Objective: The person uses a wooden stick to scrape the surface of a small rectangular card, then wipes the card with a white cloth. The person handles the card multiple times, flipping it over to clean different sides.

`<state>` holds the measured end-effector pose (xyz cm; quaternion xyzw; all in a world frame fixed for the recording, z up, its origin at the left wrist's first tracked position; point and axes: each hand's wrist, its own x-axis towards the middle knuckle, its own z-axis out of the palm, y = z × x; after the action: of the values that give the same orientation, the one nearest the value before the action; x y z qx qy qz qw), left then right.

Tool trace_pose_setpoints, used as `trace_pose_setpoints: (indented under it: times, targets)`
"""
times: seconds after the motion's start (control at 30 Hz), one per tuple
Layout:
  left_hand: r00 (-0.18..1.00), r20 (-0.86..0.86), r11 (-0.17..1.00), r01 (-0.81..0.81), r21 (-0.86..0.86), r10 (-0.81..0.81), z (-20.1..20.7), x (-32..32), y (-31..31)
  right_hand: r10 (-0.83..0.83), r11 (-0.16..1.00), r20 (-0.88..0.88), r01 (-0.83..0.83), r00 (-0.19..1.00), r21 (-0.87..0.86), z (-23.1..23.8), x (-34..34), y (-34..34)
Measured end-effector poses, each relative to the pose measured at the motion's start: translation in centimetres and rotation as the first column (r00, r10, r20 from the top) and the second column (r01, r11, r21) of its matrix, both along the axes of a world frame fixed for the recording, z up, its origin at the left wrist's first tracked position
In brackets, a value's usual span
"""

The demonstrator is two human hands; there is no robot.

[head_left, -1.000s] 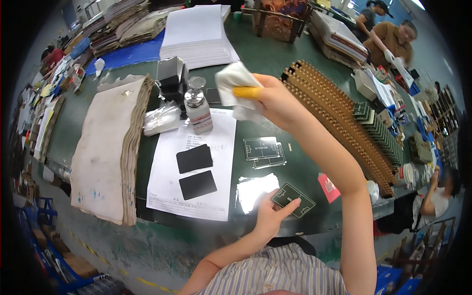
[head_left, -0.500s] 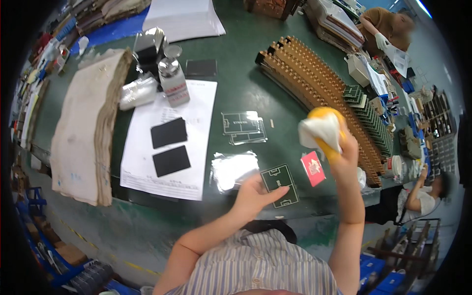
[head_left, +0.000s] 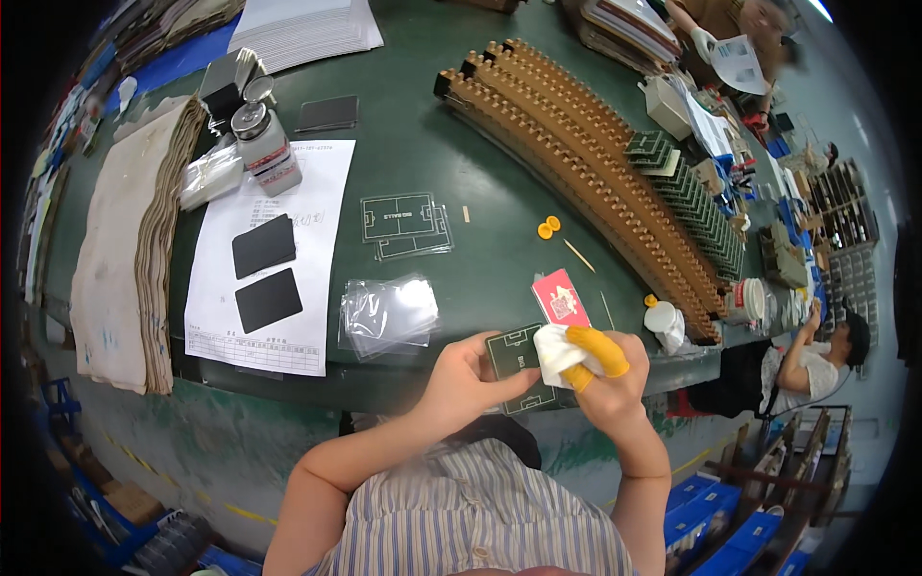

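Note:
My left hand [head_left: 463,382] pinches a dark green card [head_left: 509,357] printed with pale football-pitch lines, thumb across its face, at the near edge of the table. On the card's right side presses a folded white cloth [head_left: 554,359], gripped in my right hand [head_left: 617,386]. Yellow finger cots [head_left: 603,349] cover some fingers of that hand. Just beyond lies a red card [head_left: 561,300]. Left of the hands is a stack of clear plastic sleeves [head_left: 389,315], and farther off are clear sheets with white pitch lines [head_left: 403,223].
Long wooden racks [head_left: 576,158] curve along the right, beside a row of green cards [head_left: 706,226]. A pump bottle [head_left: 266,149] and black cards [head_left: 269,300] rest on a paper sheet [head_left: 216,331]. Loose finger cots [head_left: 547,228] and a wooden stick [head_left: 579,255] lie mid-table. Co-workers are at right.
My right hand has come down with the white cloth onto the green card. My left hand now holds that card tilted up. The whole view has shifted, so the table things appear farther left.

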<state>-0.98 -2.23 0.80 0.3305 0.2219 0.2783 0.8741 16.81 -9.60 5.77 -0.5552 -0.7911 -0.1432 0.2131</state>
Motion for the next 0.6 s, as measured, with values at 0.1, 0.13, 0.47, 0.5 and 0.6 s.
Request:
trace_pose_setpoints:
  times: [0.1,0.13,0.47,0.5,0.6]
  targets:
    - [0.997,-0.059,0.997,0.044,0.069,-0.04,-0.2,0.2,-0.7,-0.015,0.998,-0.009,0.016,1.0,0.067,-0.3,0.7,0.5]
    - [0.996,-0.077,0.996,0.042,0.079,-0.036,-0.1,0.3,-0.8,-0.02,0.995,-0.018,0.022,1.0,0.095,-0.4,0.9,0.7]
    - [0.995,-0.099,0.999,0.012,0.034,-0.009,0.2,0.3,-0.7,-0.093,0.981,-0.289,0.137,0.953,0.137,-0.1,1.3,-0.7]
    - [0.995,-0.1,0.999,0.028,0.036,-0.024,0.2,0.3,-0.7,-0.088,0.986,-0.301,0.127,0.95,0.112,-0.2,1.1,-1.0]
    - [0.997,-0.078,0.999,0.025,0.041,-0.022,0.3,0.6,-0.8,-0.082,0.992,-0.242,0.103,0.967,0.074,-0.7,0.8,-1.5]
